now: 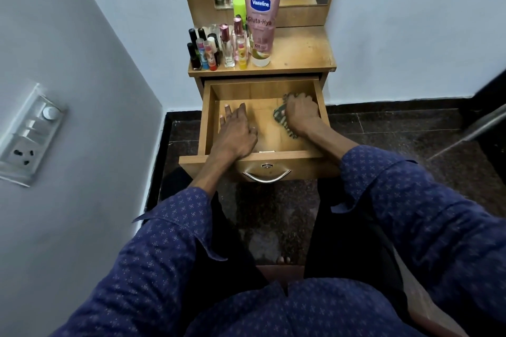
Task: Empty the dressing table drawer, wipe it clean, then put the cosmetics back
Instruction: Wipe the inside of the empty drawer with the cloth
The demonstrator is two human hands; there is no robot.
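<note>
Pale blue walls are closing in a narrow corner where a wooden dressing table [301, 55] is standing on dark speckled floor, a switch panel [30, 134] sitting on the left wall. From the head view, the drawer [262, 157] is hanging pulled out and bare of cosmetics. The left hand [235, 128] is lying flat on the drawer floor with fingers spread and straight, bracing. The right hand [301, 113] is curling over a patterned cloth [282, 117], gripping and pressing it down near the right wall.

Wiping seems to be under way; working in overlapping strokes into the corners, with the drawer kept steady, would probably serve best.

On the bench top one pink Vaseline tube [261, 13] is standing beside a cluster of small bottles [216, 46], roughly a dozen, overlapping too much for an exact count.
</note>
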